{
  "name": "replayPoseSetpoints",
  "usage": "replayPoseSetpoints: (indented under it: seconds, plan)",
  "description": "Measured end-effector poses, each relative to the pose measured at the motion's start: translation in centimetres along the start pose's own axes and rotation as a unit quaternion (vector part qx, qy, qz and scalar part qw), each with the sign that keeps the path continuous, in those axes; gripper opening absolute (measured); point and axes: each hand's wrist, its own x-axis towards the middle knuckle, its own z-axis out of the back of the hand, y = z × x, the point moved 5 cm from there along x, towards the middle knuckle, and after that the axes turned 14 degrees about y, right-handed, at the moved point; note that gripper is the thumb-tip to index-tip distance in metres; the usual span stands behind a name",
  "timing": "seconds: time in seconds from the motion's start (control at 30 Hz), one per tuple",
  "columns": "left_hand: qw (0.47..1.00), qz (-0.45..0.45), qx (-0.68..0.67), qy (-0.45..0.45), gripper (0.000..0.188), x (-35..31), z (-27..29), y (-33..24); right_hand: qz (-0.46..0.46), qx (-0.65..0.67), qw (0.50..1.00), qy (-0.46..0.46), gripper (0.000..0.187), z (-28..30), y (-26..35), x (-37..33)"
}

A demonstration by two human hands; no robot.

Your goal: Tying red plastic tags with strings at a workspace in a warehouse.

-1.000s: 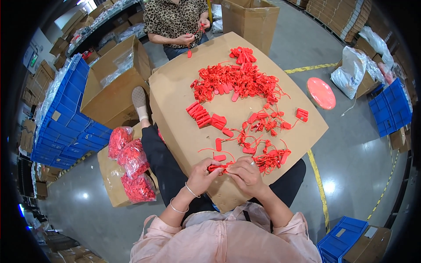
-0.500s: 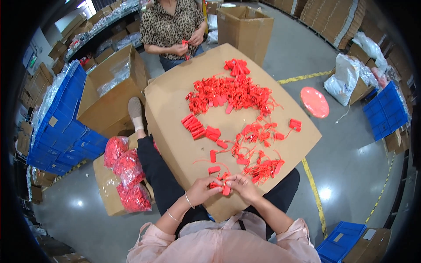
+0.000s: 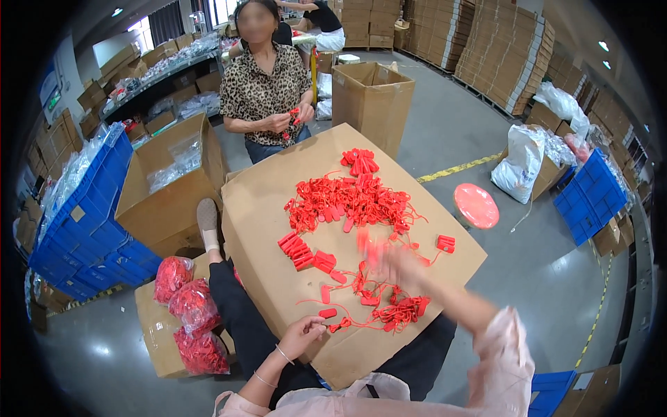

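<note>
Red corded tags [image 3: 351, 194] are heaped across the middle of the cardboard tabletop [image 3: 250, 201], with a smaller clump [image 3: 401, 313] nearer the person. Left hand [image 3: 299, 337] is half-curled just beside a loose tag [image 3: 327, 314], but I can't tell if that grip is pinching anything. Right hand [image 3: 397, 268] is out over the looser strands [image 3: 360, 281], and it's so blurred I honestly can't say whether its grip is spread or pressed together. Biggest risk imo: strands cross everywhere, so one quick tug could snag others and knot the lot.
</note>
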Motion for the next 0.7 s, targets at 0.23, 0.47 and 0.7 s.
replayPoseSetpoints:
  seconds: [0.23,0.47,0.7]
  plan:
    - [0.998,0.010,0.018,0.060,0.028,0.4,-2.9,0.8,0.440,-0.199,0.874,-0.059,0.022,1.9,27.0,10.3]
    - [0.987,0.013,0.160,-0.026,0.026,-0.7,-0.1,1.0,0.053,-0.257,0.960,0.101,0.026,0.9,-3.2,5.8]
    - [0.970,0.027,0.215,-0.107,0.016,2.1,2.2,0.6,0.050,-0.088,0.991,-0.084,0.021,4.2,-13.6,-5.3]
